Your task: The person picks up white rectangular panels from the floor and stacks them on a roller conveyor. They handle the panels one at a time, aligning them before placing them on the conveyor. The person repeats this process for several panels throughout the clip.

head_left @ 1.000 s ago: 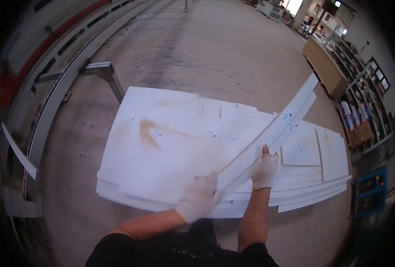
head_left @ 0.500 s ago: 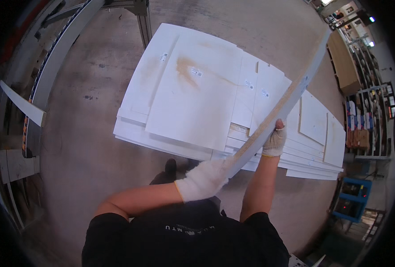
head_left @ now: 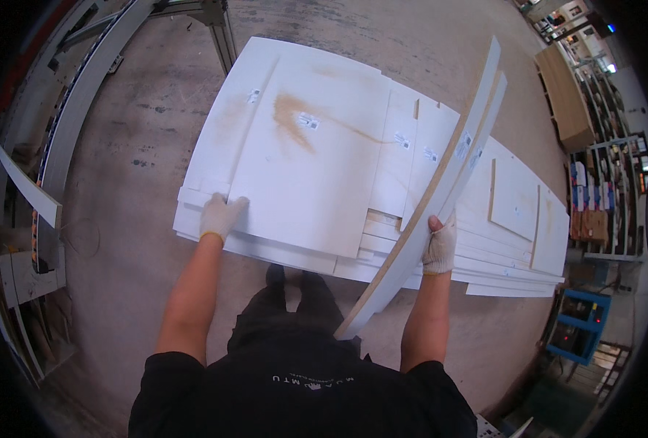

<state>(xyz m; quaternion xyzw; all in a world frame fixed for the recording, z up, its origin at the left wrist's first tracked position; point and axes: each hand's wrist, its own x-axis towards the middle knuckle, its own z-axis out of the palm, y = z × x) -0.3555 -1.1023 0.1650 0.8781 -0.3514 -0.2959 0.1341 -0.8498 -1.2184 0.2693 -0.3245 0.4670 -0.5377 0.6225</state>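
Two long, narrow white strips (head_left: 441,171) lie face to face, slightly offset, slanting over the right part of the big stack of white boards (head_left: 324,175). Their upper ends reach past the stack's far edge, and their lower ends past its near edge, beside the person's dark trousers (head_left: 287,306). The nearer strip shows a bare brown edge along its left side, and both carry small printed labels (head_left: 464,144).

The right hand (head_left: 441,247), in a pale glove, is closed around the strips' right side above the near edge of the stack, its bare thumb against the face. The left hand (head_left: 222,217), also gloved, touches the boards at the stack's near left edge; whether it grips them I cannot tell.

On top of the stack, left of the strips, a brown smudge (head_left: 291,120) spreads over a wide board. On the stack's right part lie smaller panels (head_left: 514,193).

Beyond the stack's far left corner stands a metal leg (head_left: 220,33), and left of the stack runs a long rail (head_left: 94,109). To the stack's right are a pile of brown boards (head_left: 566,102), loaded shelves (head_left: 608,197) and, nearer, a blue frame (head_left: 578,326).
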